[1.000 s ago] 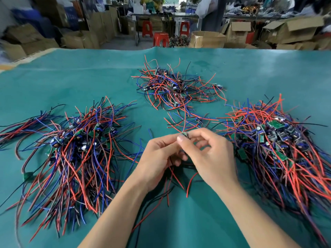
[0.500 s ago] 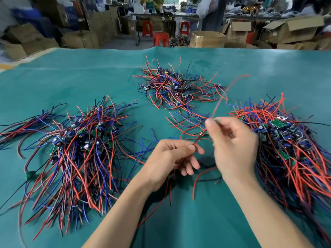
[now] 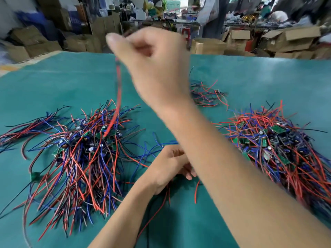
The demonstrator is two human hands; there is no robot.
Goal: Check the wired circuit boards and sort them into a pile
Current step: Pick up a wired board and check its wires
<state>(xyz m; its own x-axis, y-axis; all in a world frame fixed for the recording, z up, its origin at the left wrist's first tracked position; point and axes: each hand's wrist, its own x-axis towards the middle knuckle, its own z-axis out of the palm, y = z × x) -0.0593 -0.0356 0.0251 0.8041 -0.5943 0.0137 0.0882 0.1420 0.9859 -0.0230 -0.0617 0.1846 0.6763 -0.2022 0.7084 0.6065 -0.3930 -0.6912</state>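
Your right hand [image 3: 154, 63] is raised high over the table [image 3: 53, 83], fingers curled and pinching the top of a red wire [image 3: 118, 90] that hangs down toward the left pile [image 3: 80, 149]. The lower end of that wire reaches the pile's top, where the board it belongs to should be, though motion blur hides whether that board is off the heap or only resting among the others. Your left hand [image 3: 170, 165] sits low near the table's middle, behind your right forearm, fingers curled around a few loose wires; what exactly it grips is covered. The main risk is snagging: the hanging wire runs straight into a tangle of red, blue and black leads, so a quick pull could drag neighbouring boards out of the left pile or strain the solder joint at the wire's end. Your forearm also crosses close beside the right pile [image 3: 279, 149], and could sweep its near edge. The boards themselves are small green pieces with dark components, each trailing long thin leads, heaped in three piles: left, right, and a smaller far pile [image 3: 207, 93] partly hidden by your wrist.
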